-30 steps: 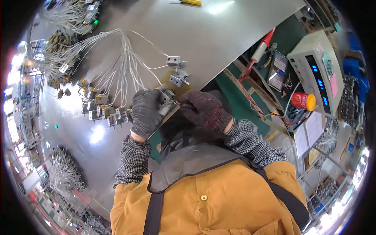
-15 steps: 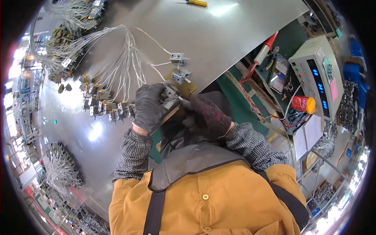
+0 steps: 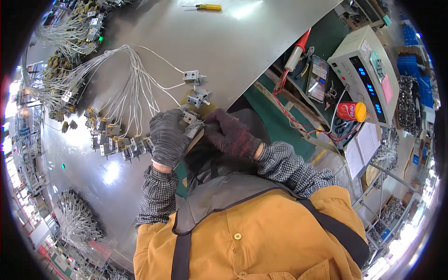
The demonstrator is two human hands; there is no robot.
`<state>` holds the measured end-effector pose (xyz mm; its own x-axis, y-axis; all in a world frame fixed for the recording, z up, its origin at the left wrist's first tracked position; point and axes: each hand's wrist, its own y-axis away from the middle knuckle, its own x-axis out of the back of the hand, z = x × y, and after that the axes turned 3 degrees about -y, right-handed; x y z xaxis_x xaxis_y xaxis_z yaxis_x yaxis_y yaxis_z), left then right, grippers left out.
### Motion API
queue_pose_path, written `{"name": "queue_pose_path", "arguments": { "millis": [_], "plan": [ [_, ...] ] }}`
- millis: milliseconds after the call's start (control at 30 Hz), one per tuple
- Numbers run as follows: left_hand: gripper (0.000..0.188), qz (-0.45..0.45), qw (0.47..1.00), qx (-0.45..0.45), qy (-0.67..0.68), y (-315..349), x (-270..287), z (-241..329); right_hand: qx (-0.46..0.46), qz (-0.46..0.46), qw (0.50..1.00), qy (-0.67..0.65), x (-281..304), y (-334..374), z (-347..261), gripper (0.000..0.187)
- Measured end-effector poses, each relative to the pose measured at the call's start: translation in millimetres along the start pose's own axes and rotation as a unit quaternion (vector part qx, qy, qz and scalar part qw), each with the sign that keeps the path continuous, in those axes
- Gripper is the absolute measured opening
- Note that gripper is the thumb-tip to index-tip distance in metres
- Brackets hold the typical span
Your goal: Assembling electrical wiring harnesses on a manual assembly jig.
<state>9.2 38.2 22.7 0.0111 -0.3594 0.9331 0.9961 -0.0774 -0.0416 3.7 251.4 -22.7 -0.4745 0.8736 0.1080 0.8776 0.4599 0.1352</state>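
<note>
Steel table (image 3: 242,51) — both gloved hands grip one small wired part (image 3: 192,125).

A grey metal tabletop (image 3: 242,42) carries a yellow-handled screwdriver (image 3: 207,7) near its far edge, two small metal parts (image 3: 196,88) with white wires (image 3: 130,79), and a row of similar parts (image 3: 116,140).

Open tabletop (image 3: 242,42) lies beyond the hands, bare up to a yellow screwdriver (image 3: 205,7) at the far edge. Leftward, white wires (image 3: 130,79) and small metal parts (image 3: 116,142) (a crowded row) block passage.
</note>
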Motion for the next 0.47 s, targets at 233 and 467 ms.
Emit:
{"name": "queue_pose_path", "arguments": {
  "millis": [233, 467],
  "plan": [
    [0.052, 0.000, 1.000, 0.018, 0.005, 5, -1, -1, 0.215, 0.036, 0.945, 0.243, 6, -3, -8, 0.040],
    [0.071, 0.043, 0.989, 0.020, 0.140, 9, -10, -6, -0.261, -0.188, 0.636, -0.701, 7, -7, 19, 0.046]
  ]
}}
